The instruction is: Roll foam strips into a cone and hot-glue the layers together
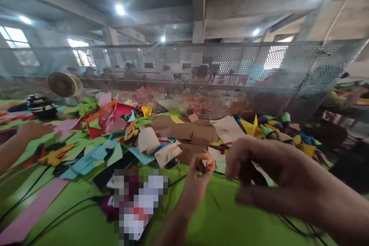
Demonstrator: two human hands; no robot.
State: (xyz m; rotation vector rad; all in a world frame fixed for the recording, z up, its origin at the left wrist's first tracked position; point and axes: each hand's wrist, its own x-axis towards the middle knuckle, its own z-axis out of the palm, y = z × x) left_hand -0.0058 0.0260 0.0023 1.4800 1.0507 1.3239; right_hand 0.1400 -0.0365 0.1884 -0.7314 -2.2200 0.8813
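Head view: over the green table's near edge, the person's left hand pinches a small curled orange paper piece. Their right hand hovers just beside it, blurred, fingers curled together. Coloured paper scraps litter the far side.

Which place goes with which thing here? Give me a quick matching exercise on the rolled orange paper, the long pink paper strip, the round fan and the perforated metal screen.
Things:
1. rolled orange paper piece
2. long pink paper strip
3. round beige fan
4. perforated grey metal screen

Places:
A. standing upright along the far edge of the table
B. far left, at the back of the table
C. pinched in the left hand, close to the right hand
D. flat on the green table, near left

Pairs: 1-C, 2-D, 3-B, 4-A
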